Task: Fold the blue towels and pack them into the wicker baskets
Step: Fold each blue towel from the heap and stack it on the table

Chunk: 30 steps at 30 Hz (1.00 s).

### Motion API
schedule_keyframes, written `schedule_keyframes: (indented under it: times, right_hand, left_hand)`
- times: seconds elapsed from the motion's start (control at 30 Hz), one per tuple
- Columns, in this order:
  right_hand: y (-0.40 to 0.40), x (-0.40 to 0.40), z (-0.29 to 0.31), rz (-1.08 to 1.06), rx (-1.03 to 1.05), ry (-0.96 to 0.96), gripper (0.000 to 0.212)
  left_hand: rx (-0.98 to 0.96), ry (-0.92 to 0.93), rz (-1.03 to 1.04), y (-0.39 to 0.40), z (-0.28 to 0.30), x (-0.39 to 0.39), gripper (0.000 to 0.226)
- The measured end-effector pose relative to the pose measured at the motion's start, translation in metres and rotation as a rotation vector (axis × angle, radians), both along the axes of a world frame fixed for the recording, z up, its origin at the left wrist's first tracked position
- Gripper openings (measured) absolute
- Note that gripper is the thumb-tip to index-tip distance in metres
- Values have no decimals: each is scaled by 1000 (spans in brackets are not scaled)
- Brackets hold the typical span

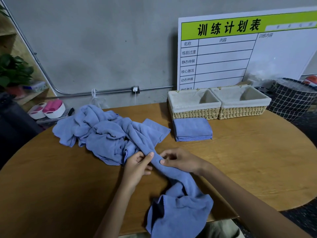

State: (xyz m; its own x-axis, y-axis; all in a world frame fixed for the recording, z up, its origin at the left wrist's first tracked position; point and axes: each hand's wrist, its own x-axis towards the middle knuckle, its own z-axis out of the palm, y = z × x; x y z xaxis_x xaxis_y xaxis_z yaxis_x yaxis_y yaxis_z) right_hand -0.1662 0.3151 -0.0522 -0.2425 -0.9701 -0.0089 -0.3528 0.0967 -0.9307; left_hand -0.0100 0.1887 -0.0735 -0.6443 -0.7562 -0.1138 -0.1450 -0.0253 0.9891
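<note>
A bunched blue towel point(178, 200) runs from the table's near edge up toward a heap of crumpled blue towels point(103, 133) at the left centre. My left hand point(137, 165) and my right hand point(181, 160) grip this towel from either side at its narrow middle. A folded blue towel point(192, 128) lies flat just in front of the left wicker basket point(193, 114). The right wicker basket point(241, 110) stands beside it. Both baskets have pale cloth liners and hold nothing.
The round wooden table point(248, 160) stands against a grey wall. A white planning board point(240, 54) leans behind the baskets. A dark checked hamper point(291, 100) sits at the far right. White tubs with pink items point(49, 109) and a plant point(13, 69) are at the left.
</note>
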Motion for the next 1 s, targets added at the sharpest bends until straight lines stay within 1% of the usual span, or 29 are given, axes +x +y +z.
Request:
schedule_keyframes:
  times: [0.1,0.17,0.2,0.27,0.33,0.43,0.53,0.6,0.63,0.7,0.77,0.8,0.83,0.87,0.9,0.93,1.0]
  right_hand:
    - [3,3,-2,15,4,21,21]
    - [4,4,-2,33,22,30,17]
    - [5,4,0,51,36,38,18]
    - [6,1,4,100,65,94,28]
    - [10,-11,16,156,94,207,28]
    - [17,-37,53,220,98,386,30]
    - [22,-65,109,186,40,528,34]
    - [24,-81,139,169,24,659,25]
    - [26,-86,150,161,22,724,24]
    - [27,-88,154,148,48,821,27]
    - [29,-83,137,154,110,905,34]
    - [30,-80,119,161,134,955,37]
    - [33,-76,97,170,148,972,40]
    - [36,-72,73,186,157,947,41]
    - [41,-69,50,203,170,891,42]
    - [46,-65,29,213,181,820,43]
    - [55,-62,1,166,161,690,44]
  left_hand:
    - [-9,20,-19,0,-2,-5,12]
    - [-12,72,-29,-1,-2,-6,11]
    - [-32,97,-38,-3,-2,-6,11]
    - [-98,113,-42,-12,-1,-6,16]
    - [-90,117,14,-30,-1,-9,26]
    - [-7,138,81,-55,4,-17,38]
    - [0,149,51,-71,4,-30,38]
    - [11,153,49,-85,2,-42,38]
    - [29,166,57,-94,0,-49,39]
    - [98,222,90,-108,-1,-60,42]
    - [171,280,120,-112,7,-71,46]
    - [164,278,125,-108,12,-75,44]
    - [138,267,113,-101,15,-77,37]
    - [97,240,100,-93,14,-77,29]
    - [44,222,80,-87,8,-74,26]
    - [-28,202,57,-82,-2,-65,31]
    - [-205,138,16,-82,-25,-45,53]
